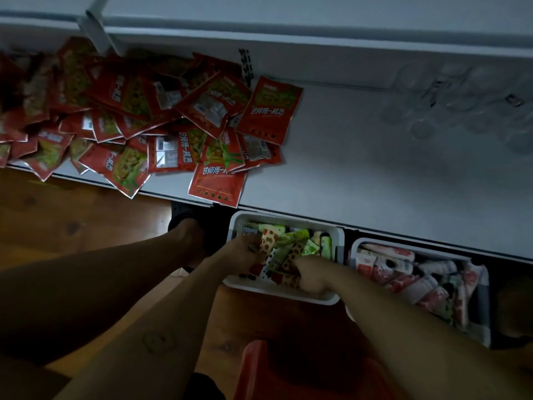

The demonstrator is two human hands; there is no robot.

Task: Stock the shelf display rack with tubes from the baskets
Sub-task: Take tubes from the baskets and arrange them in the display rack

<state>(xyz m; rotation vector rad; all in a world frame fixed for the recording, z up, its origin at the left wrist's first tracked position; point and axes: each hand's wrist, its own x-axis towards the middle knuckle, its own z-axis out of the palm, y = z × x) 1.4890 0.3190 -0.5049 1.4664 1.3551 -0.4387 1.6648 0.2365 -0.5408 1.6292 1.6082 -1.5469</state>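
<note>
**Both hands down in the basket of green tubes**

We see the left hand [243,251] sunk into the white basket [284,295], its fingers curled down among the green tubes [291,236] and closed on some of them. The light is dim, so we cannot tell how many it grips. The right hand [313,277] is at the near corner of the same basket, balled into a fist round the ends of several tubes with red and yellow patterned bodies. The two hands are close together, with a few tubes between them.

The white basket stands on the wooden floor [86,212], and its far rim is tucked under the front edge of the shelf [346,168]. It is loosely filled with tubes lying crosswise, mostly green with some red-patterned ones.

Just beside it, on the right hand's side, stands a second basket [354,249], also partly under the shelf edge. It holds pink and white tubes [383,255] piled in no order.

Above the white basket, on the shelf, lies a heap of red packets [144,111] on the left hand's side, and one packet hangs over the shelf edge. Farther along the shelf, beyond the second basket, stand clear cups [461,96], faint in the dark.

On the floor next to the white basket, on the left hand's side, is a black shoe [184,215]. Nearer to us than the basket is a red plastic thing [259,370].
</note>
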